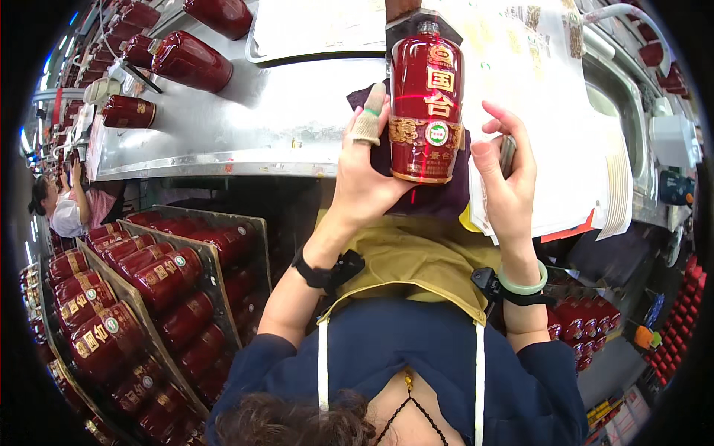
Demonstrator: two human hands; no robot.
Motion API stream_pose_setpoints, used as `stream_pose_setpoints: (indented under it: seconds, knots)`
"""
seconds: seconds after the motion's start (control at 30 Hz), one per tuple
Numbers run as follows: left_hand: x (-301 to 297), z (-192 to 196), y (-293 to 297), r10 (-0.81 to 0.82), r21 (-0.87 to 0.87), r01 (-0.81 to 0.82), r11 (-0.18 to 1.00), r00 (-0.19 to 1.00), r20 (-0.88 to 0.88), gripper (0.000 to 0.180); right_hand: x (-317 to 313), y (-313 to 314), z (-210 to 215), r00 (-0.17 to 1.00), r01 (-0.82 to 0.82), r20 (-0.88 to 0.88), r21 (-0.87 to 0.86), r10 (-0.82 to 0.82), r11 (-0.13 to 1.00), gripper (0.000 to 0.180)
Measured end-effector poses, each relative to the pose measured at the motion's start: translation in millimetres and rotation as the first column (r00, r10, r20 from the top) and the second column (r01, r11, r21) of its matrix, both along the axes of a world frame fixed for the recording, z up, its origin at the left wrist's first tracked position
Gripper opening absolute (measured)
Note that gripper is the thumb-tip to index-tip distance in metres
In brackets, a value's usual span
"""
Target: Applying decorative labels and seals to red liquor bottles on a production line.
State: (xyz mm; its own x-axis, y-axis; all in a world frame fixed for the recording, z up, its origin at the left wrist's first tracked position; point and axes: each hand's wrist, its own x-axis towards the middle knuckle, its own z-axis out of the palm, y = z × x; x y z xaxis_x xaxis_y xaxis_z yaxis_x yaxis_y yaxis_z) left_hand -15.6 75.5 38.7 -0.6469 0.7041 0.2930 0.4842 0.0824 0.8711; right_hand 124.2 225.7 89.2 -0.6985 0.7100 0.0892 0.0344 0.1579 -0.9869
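Observation:
A dark red glazed bottle (426,104) with gold lettering and a gold band lies with its neck pointing away from me, over a dark cloth (381,157). Thin red light lines cross on it. My left hand (364,167) cradles its lower left side, thumb along the base and fingers up the side; a pale finger cot (370,119) covers one finger. Just right of the bottle, apart from it, my right hand (513,167) is curled with the index finger raised. A small greyish thing (508,154) sits in its fingers, too hidden to name.
Thin white sheets (550,163) are stacked right of the bottle. A white tray (320,30) lies on the metal table (245,152). More red bottles (192,62) stand at far left. Crates of bottles (167,275) are low on the left, and a person (71,204) works beyond.

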Motion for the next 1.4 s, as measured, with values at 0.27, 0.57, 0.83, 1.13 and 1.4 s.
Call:
stream_pose_setpoints:
  seconds: [0.27,0.57,0.83,1.13,1.4]
  knots:
    - [-0.1,7.7,-3.7,-0.172,0.295,0.028,0.955,0.863,0.474,0.092,-24.4,-1.0,-3.4,0.996,-0.041,0.079,-0.082,0.047,0.996,0.058]
    - [-1.1,2.8,15.8,-0.209,0.3,0.005,0.954,0.728,0.653,0.056,-36.2,-8.3,-8.1,0.997,0.025,0.076,-0.154,-0.014,0.988,0.072]
    - [-1.5,-4.6,15.4,-0.166,0.278,-0.025,0.96,0.751,0.64,0.055,-36.7,-9.8,-4.5,0.996,0.021,0.089,-0.148,-0.008,0.989,0.069]
    - [24.2,0.8,-10.3,0.063,0.072,-0.067,0.995,0.996,0.056,0.087,-36.4,-8.9,-6.8,0.996,0.041,0.083,-0.135,-0.03,0.99,0.073]
    - [25.7,18.3,-14.0,0.059,-0.122,-0.095,0.988,0.96,-0.273,0.096,-25.5,5.1,-7.7,0.999,-0.008,0.045,-0.296,0.022,0.955,0.059]
